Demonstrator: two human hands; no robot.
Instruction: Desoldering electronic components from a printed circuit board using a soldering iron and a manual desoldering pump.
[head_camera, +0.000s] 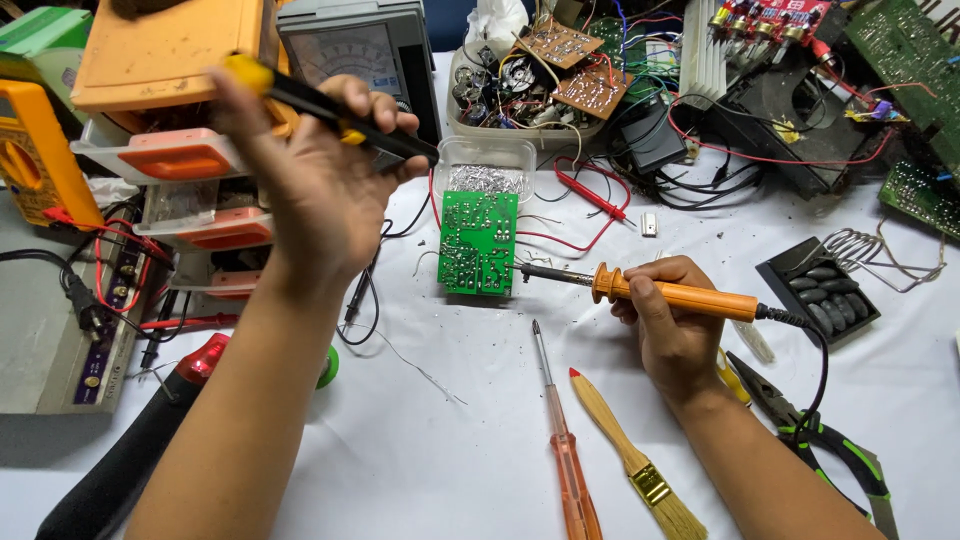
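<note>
Green circuit board (478, 243), solder side seemingly up

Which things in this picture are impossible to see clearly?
Head view only:
- Tip of the yellow-black tool in the left hand: hidden by fingers.
- Soldering iron tip contact with the green circuit board: too small.
- Pliers: handles cut by the bottom edge.
- Brush: bristles partly cut off.

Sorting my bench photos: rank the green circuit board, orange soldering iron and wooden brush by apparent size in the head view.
1. Orange soldering iron, longest.
2. Wooden brush, though nearer the camera, so unsure.
3. Green circuit board, shortest but widest.
</note>
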